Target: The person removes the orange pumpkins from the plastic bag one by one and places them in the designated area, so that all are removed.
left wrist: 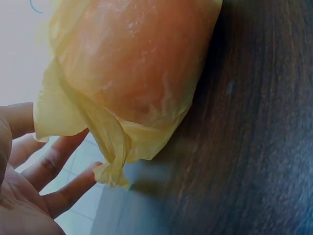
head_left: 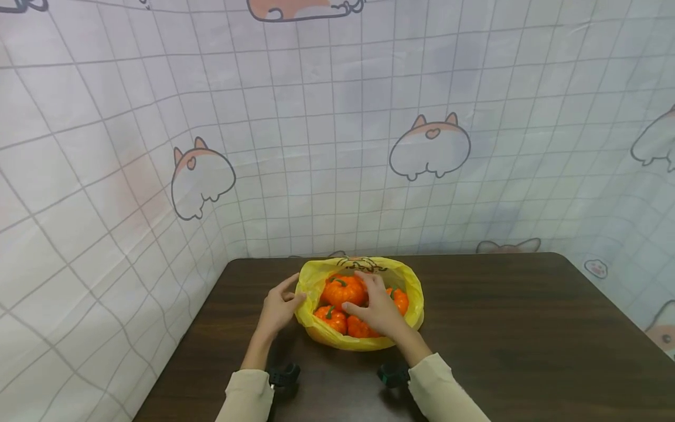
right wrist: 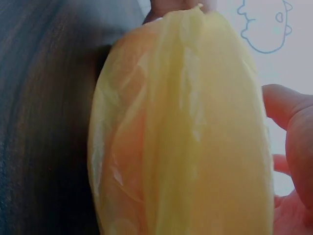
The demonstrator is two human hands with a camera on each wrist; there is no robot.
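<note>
Gridded cloth printed with cartoon animals (head_left: 429, 146) hangs behind and to both sides of my dark wooden worktop (head_left: 527, 328). Near the back edge, a little left of centre, sits a yellow bag (head_left: 411, 293) with its mouth open, holding several small orange pumpkins (head_left: 331, 318). My left hand (head_left: 276, 310) rests against the bag's left rim, fingers nearly straight and relaxed, steadying the plastic rather than gripping it; the left wrist view shows those fingers (left wrist: 54, 166) spread just beside a loose fold. My right hand (head_left: 377, 310) lies inside the mouth, fingers draped over the pumpkins, touching the largest one (head_left: 344, 290); I cannot tell whether they curl around any of them, and the right wrist view shows mostly the bag wall (right wrist: 195, 147). I judge this is the step of reaching in for a pumpkin. The next move calls for a firm grip on one and the rim held down so the bag stays put.
</note>
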